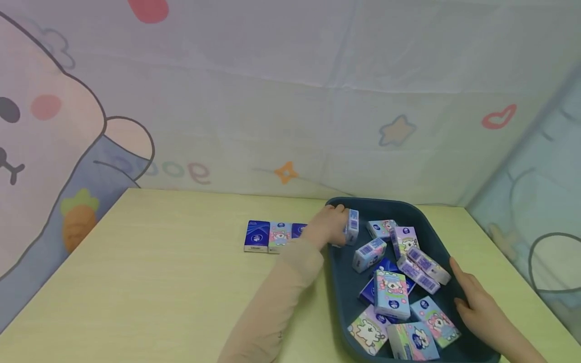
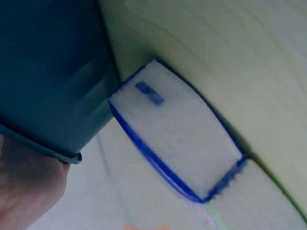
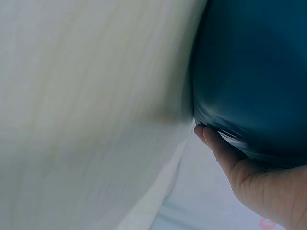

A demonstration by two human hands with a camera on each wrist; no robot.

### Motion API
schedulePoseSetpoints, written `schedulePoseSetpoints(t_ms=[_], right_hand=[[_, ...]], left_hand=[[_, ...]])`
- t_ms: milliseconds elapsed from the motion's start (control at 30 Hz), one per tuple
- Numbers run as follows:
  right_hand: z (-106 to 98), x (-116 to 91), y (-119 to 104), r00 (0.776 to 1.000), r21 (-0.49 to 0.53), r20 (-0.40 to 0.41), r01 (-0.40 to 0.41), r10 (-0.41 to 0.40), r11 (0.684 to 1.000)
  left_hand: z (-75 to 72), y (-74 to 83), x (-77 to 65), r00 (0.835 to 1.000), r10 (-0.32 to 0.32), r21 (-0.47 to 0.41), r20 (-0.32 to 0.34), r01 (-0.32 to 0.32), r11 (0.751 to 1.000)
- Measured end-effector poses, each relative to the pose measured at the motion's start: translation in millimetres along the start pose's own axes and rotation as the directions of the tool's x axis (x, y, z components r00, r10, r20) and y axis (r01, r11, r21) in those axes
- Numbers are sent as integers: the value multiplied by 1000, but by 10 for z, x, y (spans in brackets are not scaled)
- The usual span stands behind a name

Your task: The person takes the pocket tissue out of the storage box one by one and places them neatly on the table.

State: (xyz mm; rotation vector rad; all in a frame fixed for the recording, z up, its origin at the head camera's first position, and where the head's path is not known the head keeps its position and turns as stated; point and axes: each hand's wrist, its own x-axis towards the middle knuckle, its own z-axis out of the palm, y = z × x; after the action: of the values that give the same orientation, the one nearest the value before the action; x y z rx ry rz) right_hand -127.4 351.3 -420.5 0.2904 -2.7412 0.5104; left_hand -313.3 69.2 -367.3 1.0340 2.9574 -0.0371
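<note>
A dark blue-green plastic bin [image 1: 335, 282] holds several small tissue packs, among them a light blue cartoon pack [image 1: 391, 292]. My left hand [image 1: 324, 227] reaches over the bin's left rim and grips a small pack [image 1: 352, 227] standing on its narrow side. In the left wrist view, the rim hides the fingers of that hand [image 2: 31, 184]. My right hand [image 1: 483, 310] holds the bin's right rim, thumb toward the inside. In the right wrist view, fingers [image 3: 218, 148] lie along the bin's outer wall [image 3: 254, 86].
Left of the bin, a row of tissue packs stands on the pale wood-look table [image 1: 150, 282]: a dark blue pack [image 1: 257, 236], a pink-and-blue cartoon pack [image 1: 279, 235] and another dark blue one [image 1: 297, 230], partly behind my left arm. A printed cloth [image 1: 254, 101] hangs behind.
</note>
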Motion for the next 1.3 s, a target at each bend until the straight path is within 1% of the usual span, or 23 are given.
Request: schedulePoseSetpoints(t_ms=[133,267,367,433,533,633,700,867,967,1067,1167,1300], right_hand=[[-4,-2,0,1000,0,7,-4,4,1000],[-14,0,-6,1000,3,13,-11,11,1000],[-21,2,-14,999,-6,26,-28,28,1000],[-20,2,-18,999,-8,33,-33,34,999],[-9,1,-24,1000,2,17,-14,14,1000],[3,0,-22,1000,14,-6,10,-10,1000],[1,3,-18,1000,14,-9,11,-11,1000],[-17,6,-16,1000,2,8,-9,9,1000],[-33,6,-22,999,-11,22,-25,25,1000],[-40,3,-26,999,-14,29,-32,33,999],[-33,1,-27,1000,-4,21,-23,23,1000],[-20,11,-28,1000,13,13,-6,5,1000]], left_hand=[[22,57,0,998,-48,31,-29,49,998],[32,127,4,992,-115,38,-58,117,992],[18,173,-8,987,-141,47,-79,145,988],[6,194,-23,985,-150,56,-87,156,986],[-15,214,-43,982,-161,60,-98,167,984],[-37,225,-66,981,-160,47,-112,167,985],[-59,230,-86,979,-160,31,-129,165,986],[-101,218,-160,964,-183,-62,-191,174,983],[-109,196,-212,953,-209,-162,-220,176,971],[-124,164,-270,947,-236,-279,-216,172,945],[-150,122,-338,945,-257,-388,-202,163,907],[-174,57,-428,942,-275,-490,-190,152,859]])
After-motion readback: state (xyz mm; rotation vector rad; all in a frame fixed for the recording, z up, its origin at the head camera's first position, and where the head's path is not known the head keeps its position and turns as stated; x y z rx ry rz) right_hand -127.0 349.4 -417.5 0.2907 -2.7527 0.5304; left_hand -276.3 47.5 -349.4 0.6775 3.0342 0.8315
